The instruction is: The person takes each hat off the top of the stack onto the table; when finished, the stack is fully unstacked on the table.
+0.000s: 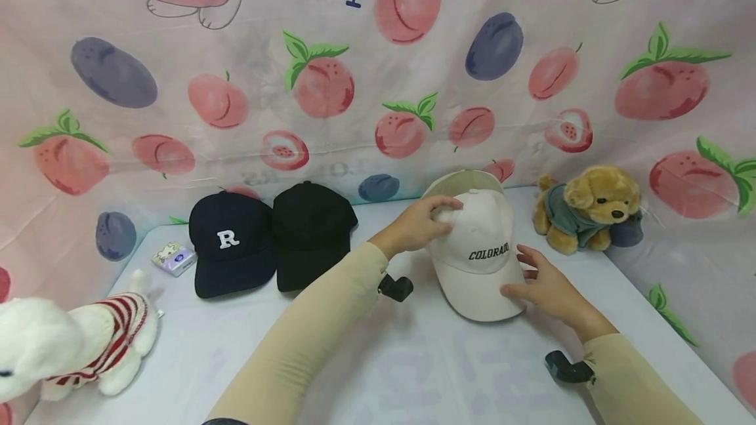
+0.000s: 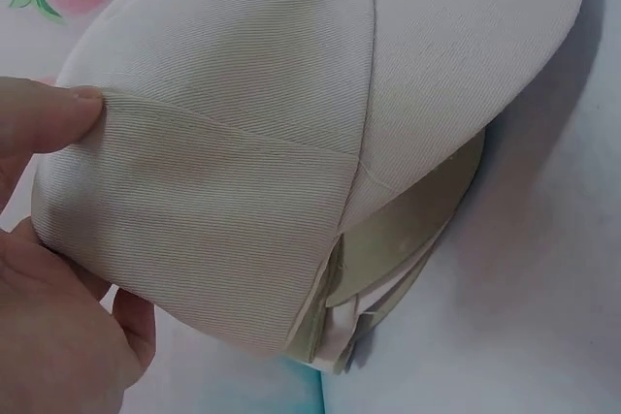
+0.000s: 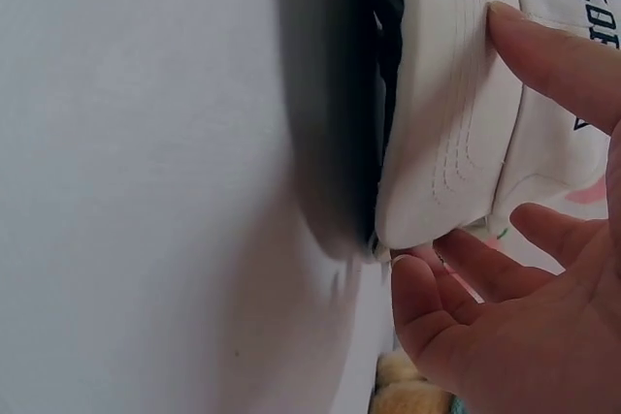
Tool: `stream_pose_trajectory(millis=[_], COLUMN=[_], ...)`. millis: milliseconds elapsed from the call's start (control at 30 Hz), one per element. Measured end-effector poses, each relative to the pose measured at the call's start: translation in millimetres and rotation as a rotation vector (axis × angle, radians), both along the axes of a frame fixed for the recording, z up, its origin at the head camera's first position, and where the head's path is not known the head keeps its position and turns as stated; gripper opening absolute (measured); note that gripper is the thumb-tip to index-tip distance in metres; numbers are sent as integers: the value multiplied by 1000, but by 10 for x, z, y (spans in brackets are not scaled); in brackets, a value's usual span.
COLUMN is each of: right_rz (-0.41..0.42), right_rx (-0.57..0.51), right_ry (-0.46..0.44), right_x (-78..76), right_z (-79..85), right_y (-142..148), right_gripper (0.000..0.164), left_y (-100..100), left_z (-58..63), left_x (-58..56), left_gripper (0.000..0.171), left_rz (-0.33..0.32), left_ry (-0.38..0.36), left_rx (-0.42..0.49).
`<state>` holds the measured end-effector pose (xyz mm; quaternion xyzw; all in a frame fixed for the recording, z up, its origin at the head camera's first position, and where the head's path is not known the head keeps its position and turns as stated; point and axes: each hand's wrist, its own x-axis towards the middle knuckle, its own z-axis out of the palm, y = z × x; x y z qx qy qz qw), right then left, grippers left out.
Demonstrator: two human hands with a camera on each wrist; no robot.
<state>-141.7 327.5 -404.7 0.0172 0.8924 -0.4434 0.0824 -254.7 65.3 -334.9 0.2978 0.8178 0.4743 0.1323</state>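
A white baseball cap [image 1: 469, 231] with dark COLORADO lettering is between my two hands, brim toward me. My left hand [image 1: 416, 227] holds its crown near the top, the thumb [image 2: 49, 115] pressing the fabric and the fingers partly hidden behind. At the brim's right side, my right hand [image 1: 549, 287] grips the edge, thumb on top and fingertips [image 3: 415, 283] at the underside. Behind the white cap shows a pale olive-beige cap [image 1: 443, 182], mostly covered by it. In the left wrist view, an olive surface [image 2: 398, 230] appears below the white brim.
To the left sit a navy cap [image 1: 227, 248] with a white R and a black cap [image 1: 313, 235], side by side. A small tissue pack [image 1: 173, 258] lies beside them. A white plush toy [image 1: 112, 340] in stripes stands front left; a brown plush dog [image 1: 590, 208] sits back right.
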Motion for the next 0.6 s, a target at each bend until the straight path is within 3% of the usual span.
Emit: stream_pose_trajectory(millis=[600], right_rz=[25], right_rx=[34], right_ry=[99], right_x=[50], right_z=[116], right_y=[-143], right_gripper=[84], left_y=[-250], left_z=[109], left_x=[61], left_gripper=[37], left_rz=[-25], left_ry=[73], left_rx=[-11])
